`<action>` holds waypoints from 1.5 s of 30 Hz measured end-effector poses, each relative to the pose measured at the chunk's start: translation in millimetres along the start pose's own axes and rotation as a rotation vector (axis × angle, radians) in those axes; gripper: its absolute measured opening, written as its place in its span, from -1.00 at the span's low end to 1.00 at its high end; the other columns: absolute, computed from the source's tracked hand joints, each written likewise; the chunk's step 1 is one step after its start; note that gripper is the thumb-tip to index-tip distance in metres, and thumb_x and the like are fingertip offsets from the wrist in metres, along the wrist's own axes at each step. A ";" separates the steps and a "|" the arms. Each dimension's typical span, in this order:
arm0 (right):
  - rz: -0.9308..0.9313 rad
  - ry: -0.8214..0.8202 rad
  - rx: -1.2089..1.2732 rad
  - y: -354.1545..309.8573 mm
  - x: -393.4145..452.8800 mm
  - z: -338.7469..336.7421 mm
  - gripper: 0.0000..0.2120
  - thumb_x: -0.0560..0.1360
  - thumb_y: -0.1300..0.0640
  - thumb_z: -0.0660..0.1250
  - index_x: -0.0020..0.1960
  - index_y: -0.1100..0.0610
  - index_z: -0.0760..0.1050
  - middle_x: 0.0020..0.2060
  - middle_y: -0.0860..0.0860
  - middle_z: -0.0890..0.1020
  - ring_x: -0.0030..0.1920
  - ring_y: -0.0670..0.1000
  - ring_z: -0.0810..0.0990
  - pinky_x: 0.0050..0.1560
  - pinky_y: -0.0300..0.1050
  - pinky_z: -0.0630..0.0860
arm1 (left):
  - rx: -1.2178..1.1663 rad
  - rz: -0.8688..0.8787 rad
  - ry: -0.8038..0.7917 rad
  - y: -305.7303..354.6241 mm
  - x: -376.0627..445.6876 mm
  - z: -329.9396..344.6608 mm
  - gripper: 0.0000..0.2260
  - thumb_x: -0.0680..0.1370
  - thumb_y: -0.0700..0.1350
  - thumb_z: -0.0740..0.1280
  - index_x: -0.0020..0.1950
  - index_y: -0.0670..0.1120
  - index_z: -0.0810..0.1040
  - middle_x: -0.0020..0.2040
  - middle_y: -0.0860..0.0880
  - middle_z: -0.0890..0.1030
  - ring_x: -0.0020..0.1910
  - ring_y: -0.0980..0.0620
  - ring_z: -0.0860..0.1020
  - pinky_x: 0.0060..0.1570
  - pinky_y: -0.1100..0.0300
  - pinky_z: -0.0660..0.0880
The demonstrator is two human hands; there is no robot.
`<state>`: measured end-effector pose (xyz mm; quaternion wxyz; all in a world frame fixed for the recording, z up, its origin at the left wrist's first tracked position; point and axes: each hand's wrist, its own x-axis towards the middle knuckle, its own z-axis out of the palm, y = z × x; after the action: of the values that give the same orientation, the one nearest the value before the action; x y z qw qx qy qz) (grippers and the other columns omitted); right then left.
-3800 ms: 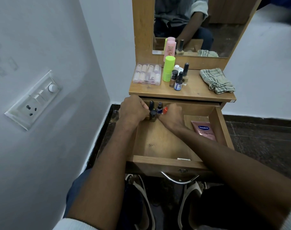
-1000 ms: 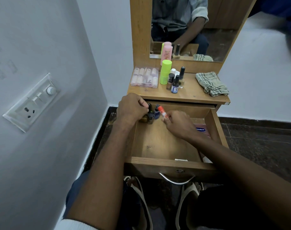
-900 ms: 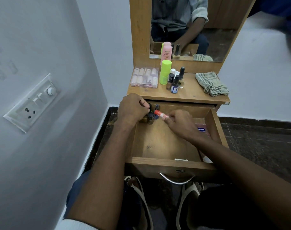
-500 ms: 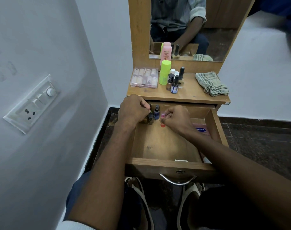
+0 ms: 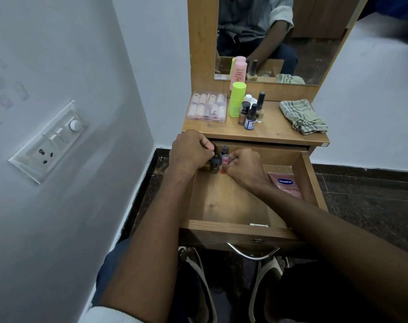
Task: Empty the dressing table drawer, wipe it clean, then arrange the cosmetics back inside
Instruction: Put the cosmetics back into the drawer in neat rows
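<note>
Since a second ago the right hand (image 5: 242, 169) has swung the orange tube (image 5: 224, 160) from tilted to upright, pinching it beside the dark bottles (image 5: 214, 163) that the left hand (image 5: 190, 152) grips at the drawer's (image 5: 231, 226) back-left corner. It is best seated against those bottles while they are steadied, so none topples. Only "Vaseline" reads, on the pink sachet (image 5: 286, 184) lying at the drawer's right.

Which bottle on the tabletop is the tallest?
The lime-green bottle beside the clear nail case; it rises above the dark-capped little bottles next to it.
</note>
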<state>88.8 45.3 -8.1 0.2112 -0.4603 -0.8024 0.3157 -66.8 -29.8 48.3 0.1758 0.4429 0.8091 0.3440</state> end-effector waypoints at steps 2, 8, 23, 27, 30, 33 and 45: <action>0.000 -0.013 -0.012 0.5 0.0 0.9 -0.88 0.47 0.18 0.58 -0.14 0.07 0.64 -0.27 -0.05 0.68 -0.26 -0.12 0.65 -0.27 -0.22 0.54 | -0.002 0.000 0.000 -0.1 0.5 0.3 -0.76 0.47 -0.12 0.60 -0.30 0.12 0.63 -0.20 0.09 0.71 -0.15 0.01 0.71 0.00 -0.03 0.71; 0.001 -0.033 -0.048 1.8 0.0 -2.8 -0.85 0.44 0.17 0.60 -0.17 0.08 0.62 -0.27 -0.05 0.67 -0.24 -0.13 0.65 -0.25 -0.18 0.57 | -0.006 -0.003 -0.001 -1.0 1.4 0.4 -0.75 0.48 -0.12 0.60 -0.30 0.13 0.63 -0.18 0.08 0.71 -0.12 0.01 0.71 -0.01 -0.04 0.71; -0.105 0.419 0.050 -27.4 2.1 -83.2 -0.83 0.50 0.01 0.46 -0.19 0.07 0.60 -0.36 -0.10 0.61 -0.33 -0.11 0.54 -0.26 -0.12 0.46 | -0.314 0.288 0.128 45.2 3.7 15.3 -0.92 0.52 -0.15 0.55 -0.01 -0.03 0.74 -0.25 0.14 0.69 -0.33 0.30 0.59 -0.21 0.38 0.55; -0.100 0.532 0.072 -21.6 17.1 -82.6 -0.85 0.45 0.07 0.52 -0.11 0.08 0.57 -0.29 -0.08 0.62 -0.26 -0.07 0.60 -0.15 0.01 0.62 | -0.300 0.347 0.261 62.2 16.9 28.8 -0.78 0.51 -0.13 0.56 0.13 0.01 0.67 -0.07 0.15 0.65 -0.21 0.20 0.62 -0.18 0.42 0.52; -0.107 0.528 0.037 -18.6 28.5 -74.5 -0.76 0.39 0.03 0.57 -0.08 0.06 0.54 -0.27 -0.07 0.61 -0.23 -0.03 0.61 -0.10 0.07 0.62 | -0.225 0.409 0.258 61.9 28.7 33.6 -0.60 0.52 -0.21 0.53 0.33 -0.02 0.57 0.14 0.06 0.59 -0.17 0.15 0.60 -0.08 0.24 0.60; -0.132 0.522 0.008 -19.4 36.1 -69.0 -0.75 0.39 0.02 0.57 -0.04 0.07 0.57 -0.30 -0.09 0.60 -0.23 -0.03 0.62 -0.09 0.01 0.59 | -0.163 0.468 0.195 61.6 33.5 33.4 -0.54 0.56 -0.26 0.48 0.43 -0.02 0.50 0.23 0.03 0.55 -0.14 0.17 0.57 0.00 0.15 0.62; -0.113 0.400 -0.024 -21.3 46.1 -69.4 -0.82 0.46 -0.01 0.45 -0.13 0.11 0.66 -0.37 -0.01 0.60 -0.28 0.03 0.58 -0.25 -0.01 0.51 | -0.187 0.430 0.208 60.5 42.8 41.0 -0.64 0.58 -0.20 0.48 0.34 0.03 0.56 0.14 0.11 0.63 -0.14 0.18 0.63 -0.04 0.08 0.67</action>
<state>97.1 99.1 58.5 0.3780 -0.4707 -0.7727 0.1964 -30.0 45.0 63.6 0.0546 0.5488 0.6746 0.4907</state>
